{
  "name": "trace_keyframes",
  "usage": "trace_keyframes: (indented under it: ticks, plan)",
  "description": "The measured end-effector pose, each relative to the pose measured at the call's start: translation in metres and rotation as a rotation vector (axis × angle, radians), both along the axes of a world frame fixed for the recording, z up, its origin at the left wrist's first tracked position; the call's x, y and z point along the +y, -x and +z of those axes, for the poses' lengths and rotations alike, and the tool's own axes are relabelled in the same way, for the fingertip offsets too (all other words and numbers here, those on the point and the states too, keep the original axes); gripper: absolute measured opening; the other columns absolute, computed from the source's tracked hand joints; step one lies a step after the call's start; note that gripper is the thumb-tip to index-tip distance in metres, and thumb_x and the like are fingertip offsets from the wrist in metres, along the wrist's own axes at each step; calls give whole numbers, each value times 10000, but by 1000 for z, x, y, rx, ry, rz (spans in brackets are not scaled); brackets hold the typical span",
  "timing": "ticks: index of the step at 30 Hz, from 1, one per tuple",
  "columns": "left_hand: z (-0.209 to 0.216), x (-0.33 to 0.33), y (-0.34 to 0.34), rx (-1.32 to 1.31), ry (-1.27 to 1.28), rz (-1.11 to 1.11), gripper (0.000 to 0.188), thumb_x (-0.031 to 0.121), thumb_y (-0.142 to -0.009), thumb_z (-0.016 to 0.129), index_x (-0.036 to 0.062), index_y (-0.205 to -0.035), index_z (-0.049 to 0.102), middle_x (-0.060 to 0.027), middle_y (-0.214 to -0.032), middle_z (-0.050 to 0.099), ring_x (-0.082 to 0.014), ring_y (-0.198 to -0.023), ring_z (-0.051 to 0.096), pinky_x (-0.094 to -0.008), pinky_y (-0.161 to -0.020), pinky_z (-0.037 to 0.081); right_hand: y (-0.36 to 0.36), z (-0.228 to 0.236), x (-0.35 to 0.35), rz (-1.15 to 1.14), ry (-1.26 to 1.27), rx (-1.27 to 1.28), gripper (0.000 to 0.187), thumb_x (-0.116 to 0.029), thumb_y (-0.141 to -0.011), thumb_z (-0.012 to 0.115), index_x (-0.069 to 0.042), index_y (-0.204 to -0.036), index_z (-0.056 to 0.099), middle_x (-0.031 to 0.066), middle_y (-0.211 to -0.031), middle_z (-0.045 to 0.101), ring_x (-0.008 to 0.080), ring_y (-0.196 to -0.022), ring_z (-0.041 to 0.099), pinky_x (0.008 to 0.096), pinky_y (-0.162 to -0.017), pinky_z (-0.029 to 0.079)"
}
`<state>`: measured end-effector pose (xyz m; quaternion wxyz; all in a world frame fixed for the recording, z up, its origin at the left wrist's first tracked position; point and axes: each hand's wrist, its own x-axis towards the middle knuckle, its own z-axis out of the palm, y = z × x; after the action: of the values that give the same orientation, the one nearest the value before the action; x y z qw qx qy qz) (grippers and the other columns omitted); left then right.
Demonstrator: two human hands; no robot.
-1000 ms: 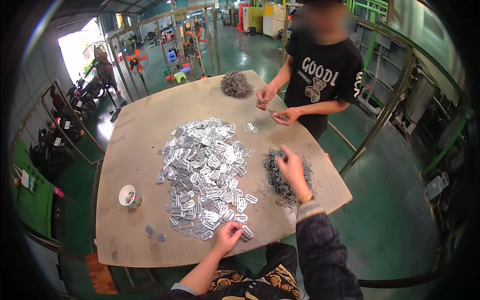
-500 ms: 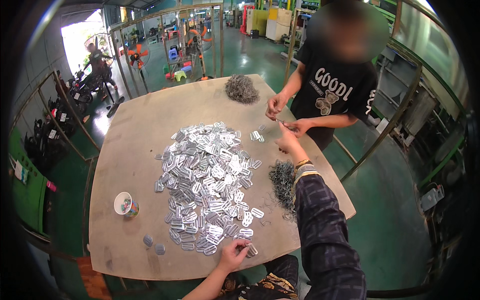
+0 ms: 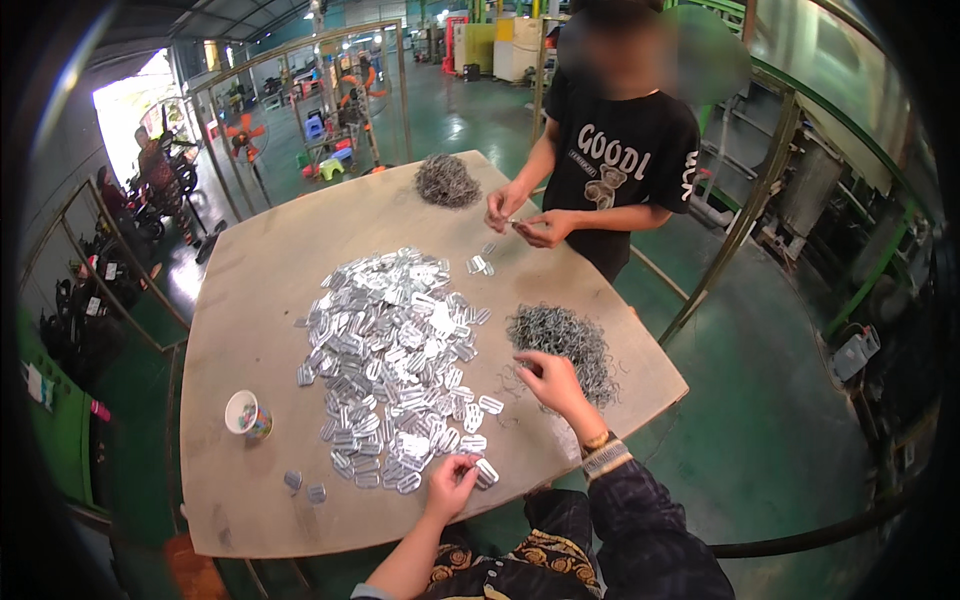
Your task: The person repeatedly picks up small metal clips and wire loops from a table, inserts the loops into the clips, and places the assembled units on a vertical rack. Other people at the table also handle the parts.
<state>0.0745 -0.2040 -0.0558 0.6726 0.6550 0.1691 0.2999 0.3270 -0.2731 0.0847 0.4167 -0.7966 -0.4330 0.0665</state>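
Note:
My left hand (image 3: 453, 487) is low on the table, thumb and fingers closed on a flat silver slotted buckle (image 3: 486, 473) at the near edge of a big heap of similar buckles (image 3: 395, 345). My right hand (image 3: 552, 383) hovers at the near left side of a tangled pile of thin grey wire hooks (image 3: 565, 345). Its thumb and forefinger are a little apart, with nothing visible between them. Across the table a co-worker's two hands (image 3: 520, 222) hold a small metal piece. A few loose buckles (image 3: 480, 265) lie in front of that person.
The tan table (image 3: 240, 340) carries a paper cup (image 3: 248, 415) with small colourful bits at left and two buckles (image 3: 305, 487) near it. A second wire pile (image 3: 447, 181) sits at the far edge. Metal frames, orange fans (image 3: 244, 138) and motorbikes stand beyond.
My right hand has drawn back from the co-worker's hands to the near wire pile. My left hand stays on its buckle. The whole view has shifted slightly.

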Motion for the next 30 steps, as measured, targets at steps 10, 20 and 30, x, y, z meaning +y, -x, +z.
trace_keyframes:
  ticks: [10, 20, 30]
  plan:
    - [26, -5, 25, -42, 90, 29, 115, -27, -859, 652, -3, -925, 560, -109, -1028, 666, -104, -883, 593, -247, -786, 491, 92, -56, -69, 39, 66, 153, 259, -182, -808, 706, -61, -1037, 705, 107, -691, 635, 192, -597, 597, 321, -600, 486]
    - [126, 1, 74, 90, -498, 126, 116, -29, -800, 654, 8, -904, 621, -99, -969, 700, -182, -832, 633, -306, -795, 491, 145, -95, -43, -102, 41, -31, 354, -153, -709, 754, -15, -1024, 672, 172, -912, 622, 343, -876, 604, 422, -771, 490]
    - [75, 0, 59, 124, -449, -28, 138, -31, -851, 601, -35, -984, 563, -165, -1000, 635, -213, -909, 598, -339, -847, 479, 135, -147, 10, -78, -184, -118, 153, -67, -763, 536, 16, -842, 638, 231, -873, 662, 380, -830, 651, 460, -690, 507]
